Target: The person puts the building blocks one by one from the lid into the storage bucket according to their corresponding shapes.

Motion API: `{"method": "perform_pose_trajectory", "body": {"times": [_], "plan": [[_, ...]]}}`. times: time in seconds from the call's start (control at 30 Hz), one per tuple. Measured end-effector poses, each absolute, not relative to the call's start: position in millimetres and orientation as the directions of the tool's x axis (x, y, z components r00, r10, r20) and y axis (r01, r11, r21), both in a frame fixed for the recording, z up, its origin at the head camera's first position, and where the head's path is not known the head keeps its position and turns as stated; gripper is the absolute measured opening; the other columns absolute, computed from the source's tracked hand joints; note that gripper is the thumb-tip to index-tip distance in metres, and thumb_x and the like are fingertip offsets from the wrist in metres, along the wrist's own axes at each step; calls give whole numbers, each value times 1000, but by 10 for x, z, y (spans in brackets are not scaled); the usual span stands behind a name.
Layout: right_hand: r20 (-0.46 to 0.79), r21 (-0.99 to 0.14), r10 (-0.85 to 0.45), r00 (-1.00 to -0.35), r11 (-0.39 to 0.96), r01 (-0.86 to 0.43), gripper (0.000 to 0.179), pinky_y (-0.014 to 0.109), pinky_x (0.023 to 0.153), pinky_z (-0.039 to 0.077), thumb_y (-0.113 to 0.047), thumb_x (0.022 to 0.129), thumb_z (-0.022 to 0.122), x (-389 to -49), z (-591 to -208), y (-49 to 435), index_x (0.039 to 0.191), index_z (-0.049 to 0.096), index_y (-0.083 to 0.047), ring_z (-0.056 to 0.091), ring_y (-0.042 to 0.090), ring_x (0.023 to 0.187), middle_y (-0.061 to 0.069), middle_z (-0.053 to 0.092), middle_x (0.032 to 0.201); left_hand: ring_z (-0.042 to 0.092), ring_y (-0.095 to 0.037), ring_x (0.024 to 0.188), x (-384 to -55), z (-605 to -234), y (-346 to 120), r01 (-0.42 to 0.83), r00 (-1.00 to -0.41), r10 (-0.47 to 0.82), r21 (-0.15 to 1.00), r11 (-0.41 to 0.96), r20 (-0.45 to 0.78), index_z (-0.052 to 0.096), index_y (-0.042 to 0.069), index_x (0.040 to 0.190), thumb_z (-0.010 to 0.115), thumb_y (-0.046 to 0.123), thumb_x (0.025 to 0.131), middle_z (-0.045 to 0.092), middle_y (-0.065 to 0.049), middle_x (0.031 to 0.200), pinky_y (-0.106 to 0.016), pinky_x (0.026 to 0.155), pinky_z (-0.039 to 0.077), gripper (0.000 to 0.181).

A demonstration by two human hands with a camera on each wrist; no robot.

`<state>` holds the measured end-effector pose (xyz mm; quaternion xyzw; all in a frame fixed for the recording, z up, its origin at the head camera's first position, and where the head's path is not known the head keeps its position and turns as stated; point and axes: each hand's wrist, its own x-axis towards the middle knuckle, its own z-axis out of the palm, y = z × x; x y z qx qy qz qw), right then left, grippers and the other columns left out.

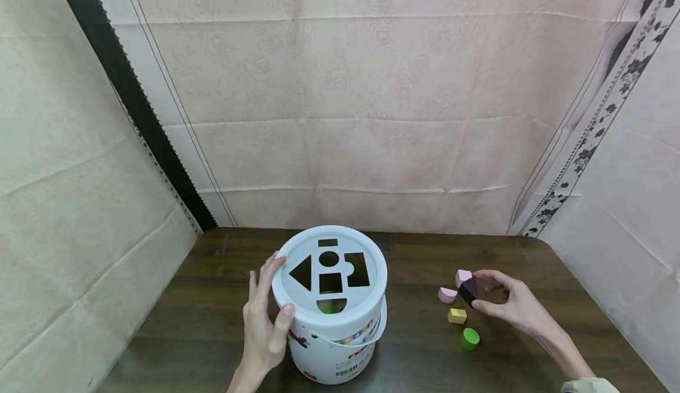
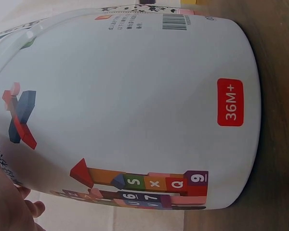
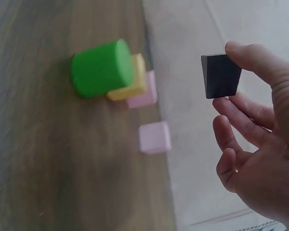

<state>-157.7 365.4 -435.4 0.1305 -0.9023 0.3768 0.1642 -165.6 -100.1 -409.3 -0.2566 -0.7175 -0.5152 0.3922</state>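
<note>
A white bucket stands upright on the table, its pale lid pierced with several shaped holes. My left hand grips the bucket at its upper left, thumb and fingers at the lid's rim. Through the half-round hole, something green shows inside. Off to the right, my right hand pinches a black wedge-shaped block between thumb and fingers, raised over the table in the right wrist view. Close by it are a pink cube, a pink half-round block, a yellow block and a green cylinder.
The bucket's handle hangs down on its right side. Dark brown wood makes up the table. Pale cloth hangs behind the table and at both sides.
</note>
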Motion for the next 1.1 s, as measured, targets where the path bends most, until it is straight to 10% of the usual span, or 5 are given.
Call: {"method": "perform_pose_trajectory", "body": {"times": [1.1], "plan": [[509, -583, -172, -843, 652, -485, 45, 23, 74, 36, -15, 75, 87, -1635, -3500, 2940, 117, 70, -12, 54, 10, 86, 0, 63, 92, 45, -30, 136, -1647, -4091, -1005, 776, -556, -39, 535, 333, 830, 53, 3, 143, 54, 35, 93, 54, -16, 143, -78, 103, 11, 59]]}}
